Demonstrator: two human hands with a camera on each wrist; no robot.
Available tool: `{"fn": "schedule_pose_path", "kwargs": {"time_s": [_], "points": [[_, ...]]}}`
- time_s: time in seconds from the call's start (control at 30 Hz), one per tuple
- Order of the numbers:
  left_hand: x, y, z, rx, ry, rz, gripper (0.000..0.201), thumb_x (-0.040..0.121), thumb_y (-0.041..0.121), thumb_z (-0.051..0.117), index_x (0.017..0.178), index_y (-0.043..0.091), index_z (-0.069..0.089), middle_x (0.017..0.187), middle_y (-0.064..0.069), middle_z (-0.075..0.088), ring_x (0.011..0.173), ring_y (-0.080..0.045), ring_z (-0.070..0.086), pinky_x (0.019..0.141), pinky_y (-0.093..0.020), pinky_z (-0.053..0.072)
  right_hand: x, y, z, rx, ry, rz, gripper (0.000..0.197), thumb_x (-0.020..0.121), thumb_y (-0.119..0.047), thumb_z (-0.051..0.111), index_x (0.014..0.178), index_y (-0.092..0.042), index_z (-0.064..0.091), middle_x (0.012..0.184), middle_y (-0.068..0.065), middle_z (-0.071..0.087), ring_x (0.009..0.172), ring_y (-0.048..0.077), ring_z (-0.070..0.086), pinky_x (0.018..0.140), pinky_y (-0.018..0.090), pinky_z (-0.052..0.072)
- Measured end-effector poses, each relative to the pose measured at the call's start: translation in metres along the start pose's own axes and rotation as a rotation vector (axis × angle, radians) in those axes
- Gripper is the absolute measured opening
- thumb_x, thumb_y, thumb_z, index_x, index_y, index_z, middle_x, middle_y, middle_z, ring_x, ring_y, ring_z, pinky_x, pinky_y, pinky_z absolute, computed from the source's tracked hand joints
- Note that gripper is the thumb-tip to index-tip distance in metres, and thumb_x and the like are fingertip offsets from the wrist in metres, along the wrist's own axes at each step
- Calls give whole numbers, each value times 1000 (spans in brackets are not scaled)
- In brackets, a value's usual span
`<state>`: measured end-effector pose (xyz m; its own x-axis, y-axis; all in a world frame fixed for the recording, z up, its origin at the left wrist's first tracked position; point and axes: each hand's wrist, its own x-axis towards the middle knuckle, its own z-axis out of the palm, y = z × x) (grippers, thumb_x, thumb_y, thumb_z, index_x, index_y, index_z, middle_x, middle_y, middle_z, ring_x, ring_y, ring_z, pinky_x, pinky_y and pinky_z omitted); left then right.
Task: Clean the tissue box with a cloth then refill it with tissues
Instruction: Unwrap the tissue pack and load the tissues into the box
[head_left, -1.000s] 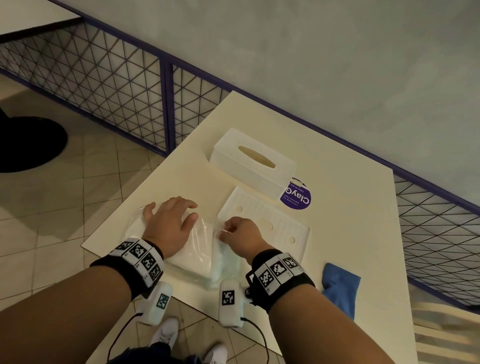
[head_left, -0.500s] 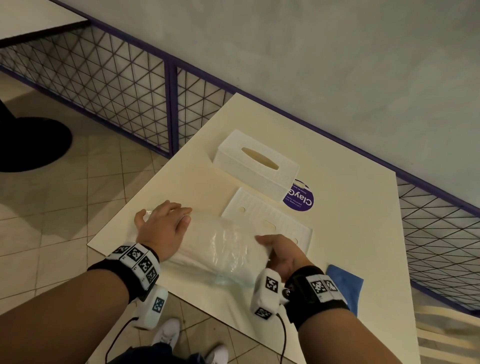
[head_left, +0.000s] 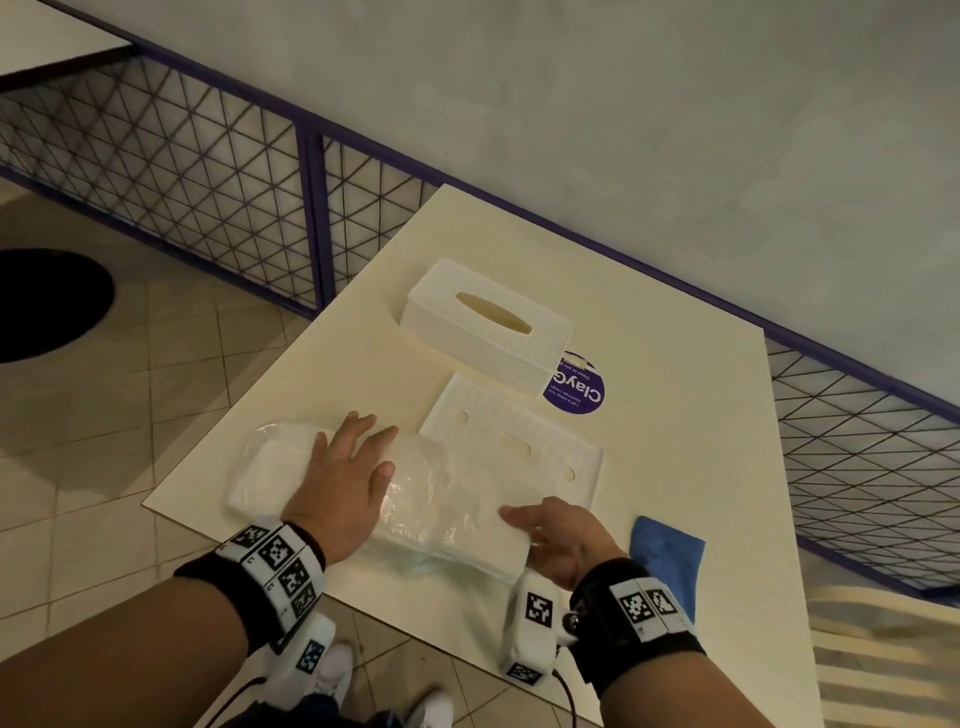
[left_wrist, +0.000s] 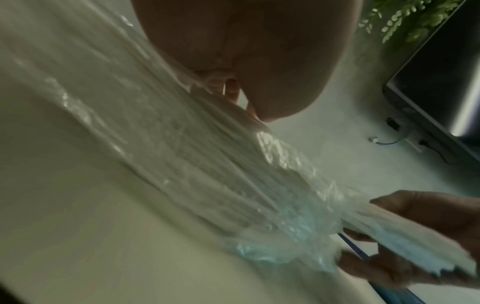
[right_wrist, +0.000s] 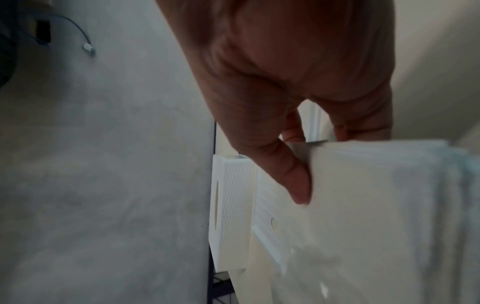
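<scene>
1. Tissues (head_left: 457, 525): one soft white stack, partly out of one clear plastic wrapper (head_left: 415, 483), lying on the near part of the table (head_left: 675, 415), in front of the base plate.
2. Left hand (head_left: 343, 478): flat on the wrapper, fingers straight and spread, pressing it down. It curls round nothing.
3. Right hand (head_left: 558, 540): pinches the exposed end of the stack, thumb on top; the left wrist view shows its fingers (left_wrist: 376, 265) underneath.
4. Tissue box (head_left: 485, 325): one white textured cover, slot upward, standing farther back on the table, apart from both hands. One flat white base plate (head_left: 511, 447) lies between it and the stack, detached.
5. Cloth (head_left: 665, 558): one blue cloth at the near table edge, to the right of the right hand, untouched by either hand.
6. Handling judgement: the stack looks light and limp, so it may sag or fan if held by one end only. Holding across its full thickness near the end, with support beneath, seems best.
7. Handling judgement: the wrapper looks thin and slippery, so it needs firm downward pressure to stay put.
8. Handling judgement: cover and plate appear rigid and light.
</scene>
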<state>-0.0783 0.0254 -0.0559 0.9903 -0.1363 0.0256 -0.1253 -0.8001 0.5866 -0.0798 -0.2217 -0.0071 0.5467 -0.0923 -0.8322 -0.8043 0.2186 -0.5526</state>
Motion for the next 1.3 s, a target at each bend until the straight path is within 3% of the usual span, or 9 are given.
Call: {"fn": "schedule_pose_path", "kwargs": {"time_s": [0.13, 0.27, 0.4, 0.5, 0.63, 0.77, 0.93, 1.13, 1.3], "points": [[-9, 15, 4, 22, 10, -1, 62, 93, 41, 21, 147, 11, 22, 154, -9, 23, 146, -19, 10, 119, -38, 1, -3, 6, -6, 195, -105, 39, 31, 78, 4, 71, 108, 4, 64, 102, 23, 71, 99, 37, 67, 75, 55, 57], [-16, 18, 13, 171, -200, -32, 78, 80, 58, -3, 150, 24, -5, 160, 3, 3, 147, -15, -2, 115, -52, -3, -6, 14, -5, -83, -88, 50, 49, 63, -9, 85, 106, 2, 66, 110, 24, 69, 92, 36, 67, 89, 53, 51], [-6, 0, 10, 282, -323, -150, 78, 77, 66, -9, 149, 36, -6, 160, 8, -7, 147, -17, -10, 111, -60, -9, -13, -1, -20, -543, 148, -289, 29, 79, -13, 64, 108, -12, 62, 99, 11, 68, 82, 28, 67, 69, 37, 56], [4, -12, -1, 356, -327, -204, 64, 91, 60, 8, 150, 36, 0, 160, 6, -5, 147, -18, -8, 110, -63, -7, -26, -23, -47, -757, 268, -547, 29, 81, -11, 64, 110, -17, 65, 97, 5, 65, 95, 28, 64, 82, 37, 53], [15, -6, -18, 373, -260, -256, 64, 93, 58, 16, 150, 31, 7, 160, 2, 0, 147, -21, -3, 112, -62, -4, -44, -39, -79, -755, 322, -753, 24, 81, -7, 68, 100, -21, 69, 89, 0, 68, 86, 21, 62, 71, 25, 47], [25, 49, -28, -181, -34, 23, 75, 86, 54, 52, 147, 21, 25, 151, 3, 25, 137, -10, 27, 113, -31, 23, -61, -41, -91, -477, 176, -807, 25, 81, -2, 70, 91, -25, 69, 82, -4, 72, 72, 8, 65, 60, 11, 50], [41, 91, -17, -988, -464, -241, 116, 49, 75, 73, 144, 22, 32, 143, 4, 46, 129, -14, 44, 112, -38, 30, -69, -31, -93, -226, 20, -739, 25, 83, -2, 68, 103, -18, 67, 82, 4, 76, 74, 16, 71, 65, 24, 56], [39, 92, 8, -961, -355, -215, 58, 50, 17, 73, 107, 17, 68, 109, -9, 72, 104, -26, 66, 100, -50, 46, -47, 2, -92, -138, 39, -760, 23, 81, 5, 68, 95, -14, 65, 71, -6, 72, 67, 6, 66, 63, 19, 52], [22, 83, 34, -757, -261, -252, 52, 63, -18, 61, 93, 24, 64, 97, -3, 66, 93, -21, 60, 75, -25, 46, -17, 50, -94, -287, 82, -651, 33, 72, 11, 69, 94, -14, 63, 98, -5, 69, 89, 7, 61, 80, 22, 52]]}}
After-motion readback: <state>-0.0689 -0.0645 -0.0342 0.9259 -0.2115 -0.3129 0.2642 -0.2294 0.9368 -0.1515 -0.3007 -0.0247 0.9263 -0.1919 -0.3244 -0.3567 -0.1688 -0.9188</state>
